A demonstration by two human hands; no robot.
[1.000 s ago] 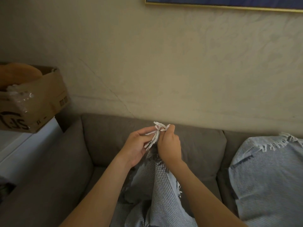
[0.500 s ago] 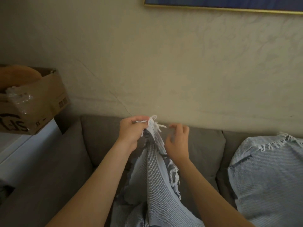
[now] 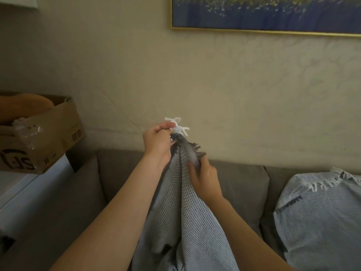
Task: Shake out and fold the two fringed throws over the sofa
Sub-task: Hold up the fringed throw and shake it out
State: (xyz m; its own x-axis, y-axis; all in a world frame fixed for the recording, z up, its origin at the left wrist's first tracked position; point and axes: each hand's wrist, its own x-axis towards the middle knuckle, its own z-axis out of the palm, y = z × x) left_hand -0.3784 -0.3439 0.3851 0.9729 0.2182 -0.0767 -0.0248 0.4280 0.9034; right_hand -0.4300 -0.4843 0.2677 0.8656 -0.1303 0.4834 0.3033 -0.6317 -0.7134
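Observation:
A pale blue waffle-weave throw (image 3: 187, 222) with white fringe hangs bunched in front of me. My left hand (image 3: 158, 143) pinches its fringed corner and holds it up above the sofa back. Just below and to the right, my right hand (image 3: 203, 178) grips the fringed edge of the same throw. A second pale blue fringed throw (image 3: 320, 216) lies draped over the right part of the grey sofa (image 3: 240, 184).
A cardboard box (image 3: 45, 133) with an orange thing in it stands on a white surface (image 3: 25, 190) left of the sofa arm. A gold-framed blue picture (image 3: 265, 14) hangs on the beige wall above.
My left hand has lifted the fringed corner higher. My right hand let go of that corner, moved down and right, and now holds the throw's edge lower down.

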